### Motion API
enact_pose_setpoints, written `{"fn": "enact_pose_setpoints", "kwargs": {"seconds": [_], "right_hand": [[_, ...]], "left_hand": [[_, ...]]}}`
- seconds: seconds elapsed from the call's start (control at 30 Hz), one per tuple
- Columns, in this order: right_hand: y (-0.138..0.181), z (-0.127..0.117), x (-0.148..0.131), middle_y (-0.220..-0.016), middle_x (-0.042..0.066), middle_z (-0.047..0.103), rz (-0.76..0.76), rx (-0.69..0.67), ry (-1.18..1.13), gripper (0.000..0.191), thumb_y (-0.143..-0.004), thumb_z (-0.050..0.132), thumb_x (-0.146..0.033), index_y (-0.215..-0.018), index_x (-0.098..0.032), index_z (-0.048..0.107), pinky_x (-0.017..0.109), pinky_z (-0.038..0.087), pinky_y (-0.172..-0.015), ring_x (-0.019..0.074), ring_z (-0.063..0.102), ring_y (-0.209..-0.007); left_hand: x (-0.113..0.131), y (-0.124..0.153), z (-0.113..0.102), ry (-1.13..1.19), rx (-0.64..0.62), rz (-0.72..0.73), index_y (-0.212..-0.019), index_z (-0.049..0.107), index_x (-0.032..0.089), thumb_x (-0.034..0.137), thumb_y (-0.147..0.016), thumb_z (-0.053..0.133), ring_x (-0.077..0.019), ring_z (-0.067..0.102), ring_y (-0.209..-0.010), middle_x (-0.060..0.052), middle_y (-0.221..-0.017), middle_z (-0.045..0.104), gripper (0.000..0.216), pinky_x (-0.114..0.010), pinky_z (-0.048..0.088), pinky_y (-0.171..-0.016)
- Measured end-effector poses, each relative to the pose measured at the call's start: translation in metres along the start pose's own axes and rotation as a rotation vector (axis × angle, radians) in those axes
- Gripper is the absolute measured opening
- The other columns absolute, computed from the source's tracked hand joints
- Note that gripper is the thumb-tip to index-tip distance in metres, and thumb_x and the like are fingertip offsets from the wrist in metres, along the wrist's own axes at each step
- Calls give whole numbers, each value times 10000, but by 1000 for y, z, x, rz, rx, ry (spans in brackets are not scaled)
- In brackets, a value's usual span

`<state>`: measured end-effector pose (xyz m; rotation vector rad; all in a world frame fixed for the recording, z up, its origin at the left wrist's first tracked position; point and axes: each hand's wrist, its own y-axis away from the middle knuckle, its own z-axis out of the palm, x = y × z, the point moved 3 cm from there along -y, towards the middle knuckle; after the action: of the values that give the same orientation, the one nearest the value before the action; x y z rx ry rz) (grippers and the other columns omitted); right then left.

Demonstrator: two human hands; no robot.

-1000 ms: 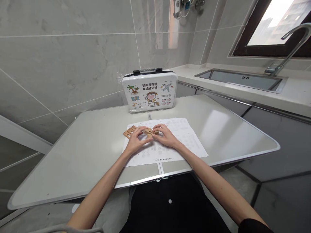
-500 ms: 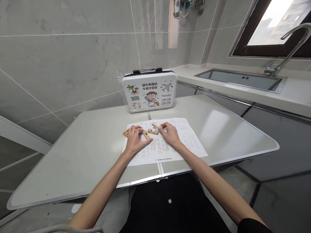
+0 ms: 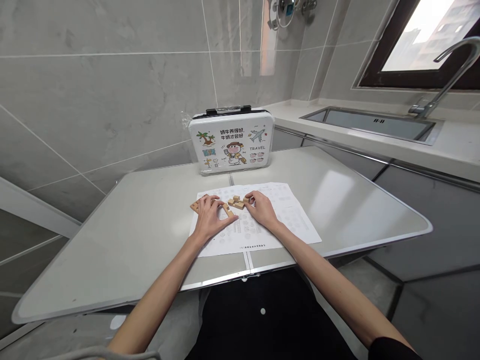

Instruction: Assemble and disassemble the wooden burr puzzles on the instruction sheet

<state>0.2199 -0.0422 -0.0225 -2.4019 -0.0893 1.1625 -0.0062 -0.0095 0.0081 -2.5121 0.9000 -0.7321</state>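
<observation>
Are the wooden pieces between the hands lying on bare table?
No, those wooden pieces lie on the white paper spread over the table.

Here the left hand is covering much of the slotted wooden piece by the paper's far-left corner! Its small print can't be read, and the window gets cropped up top.

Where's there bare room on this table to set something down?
Two bare patches on the table: between the left forearm and left rim, and between the paper and right rim. It's crowded on the paper's far half, where the left hand, right hand and wooden pieces cluster; the case takes the back middle.
</observation>
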Motion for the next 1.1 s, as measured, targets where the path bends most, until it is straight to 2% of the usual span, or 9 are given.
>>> {"fn": "enact_pose_setpoints", "kwargs": {"seconds": [0.43,0.67,0.8,0.97,1.1], "right_hand": [[6,3,-18,-1058,49,710,-162,-139,-14,181,-914,643,-195,-1090,-234,636,372,504,-854,226,658,-919],[10,0,-30,-1087,53,717,-225,-231,-79,185,-910,643,-201,-1091,-239,643,381,510,-889,238,662,-984],[12,-1,-34,-1074,49,737,-245,-285,-123,190,-894,649,-183,-1076,-238,665,384,515,-888,237,673,-979],[11,0,-36,-1021,29,769,-230,-296,-168,160,-912,631,-176,-1047,-237,693,361,516,-854,212,690,-915],[8,0,-35,-979,25,773,-202,-261,-175,153,-927,616,-178,-1047,-229,697,338,510,-813,195,686,-856]], "left_hand": [[0,0,0,-39,-2,9,-1178,712,239,614,-778,874,-410,442,-1364,-141,-1349,619,571,-600,429,-1149],[4,-2,0,55,-105,95,-1383,592,268,559,-860,822,-374,469,-1371,-106,-1434,631,641,-587,397,-1186],[8,0,-1,97,-175,155,-1437,545,292,511,-921,771,-367,462,-1399,-87,-1460,641,604,-579,397,-1178],[13,0,-4,134,-221,186,-1368,577,282,496,-968,719,-340,525,-1304,-87,-1341,689,475,-518,455,-1100],[16,-1,-7,107,-211,195,-1294,610,271,523,-959,722,-330,567,-1207,-83,-1279,709,433,-511,463,-1053]]}}
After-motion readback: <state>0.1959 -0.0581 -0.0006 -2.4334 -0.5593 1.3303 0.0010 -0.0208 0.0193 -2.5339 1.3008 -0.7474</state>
